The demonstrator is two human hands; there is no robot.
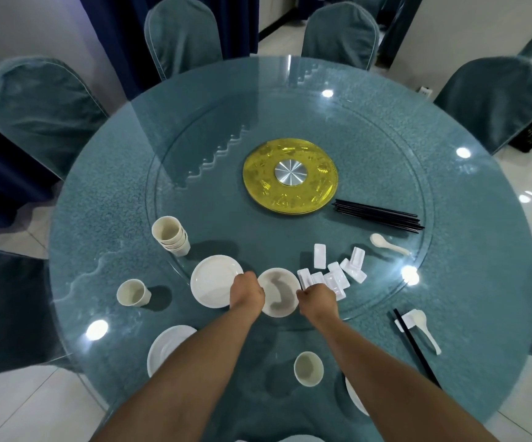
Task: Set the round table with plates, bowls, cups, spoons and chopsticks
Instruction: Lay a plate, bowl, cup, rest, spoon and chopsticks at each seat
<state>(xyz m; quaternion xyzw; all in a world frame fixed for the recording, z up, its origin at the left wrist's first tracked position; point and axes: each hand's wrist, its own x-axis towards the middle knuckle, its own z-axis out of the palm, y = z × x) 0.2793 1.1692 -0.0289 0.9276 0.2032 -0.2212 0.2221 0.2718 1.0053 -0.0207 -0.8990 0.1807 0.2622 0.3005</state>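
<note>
My left hand [246, 291] and my right hand [317, 296] grip the two sides of a white bowl [279, 291] on the glass turntable. A stack of white plates [213, 280] lies just left of it. Stacked cups [170, 236] stand further left. Single cups stand at the near left [133, 293] and near centre [308, 368]. White plates lie on the table's near edge, one at the left [167, 347] and one at the right [355, 397], partly hidden by my arms. Black chopsticks [379, 215] and a spoon [387, 244] lie at the right.
Several white chopstick rests [334, 271] are scattered right of the bowl. A set place at the near right has a rest, spoon [425, 328] and chopsticks [416, 347]. A gold hub [290, 175] marks the turntable centre. Covered chairs [39, 113] ring the table.
</note>
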